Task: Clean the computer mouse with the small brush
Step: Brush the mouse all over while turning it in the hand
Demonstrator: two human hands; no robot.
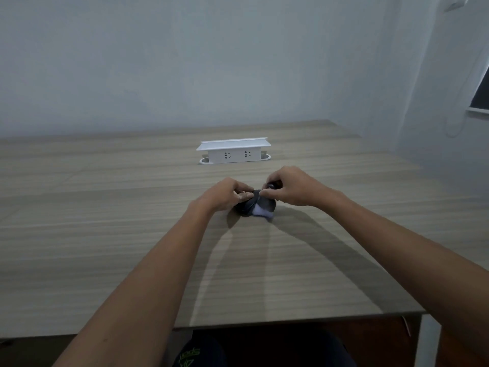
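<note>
Forearms come up from six o'clock, both bare, crossing a wood-grain table [111, 234] toward its middle. At the near edge I see dark clothing with green lettering [189, 357], mostly hidden.

My left hand [225, 193] rests on the left side of a dark computer mouse [247, 207], fingers curled onto it, pinning it to the tabletop. My right hand [291, 188] sits at the mouse's two o'clock, closed around a small dark brush handle [272, 185]; the bristle end I cannot make out under the fingers. A pale bluish patch [262, 211] lies at the mouse's near right side; I can't tell whether it is cloth or part of the mouse.

Farther, at twelve o'clock from the hands, a white pop-up socket box [232, 152] stands raised from the table, well apart. Behind it runs a plain grey wall [185, 62].
</note>
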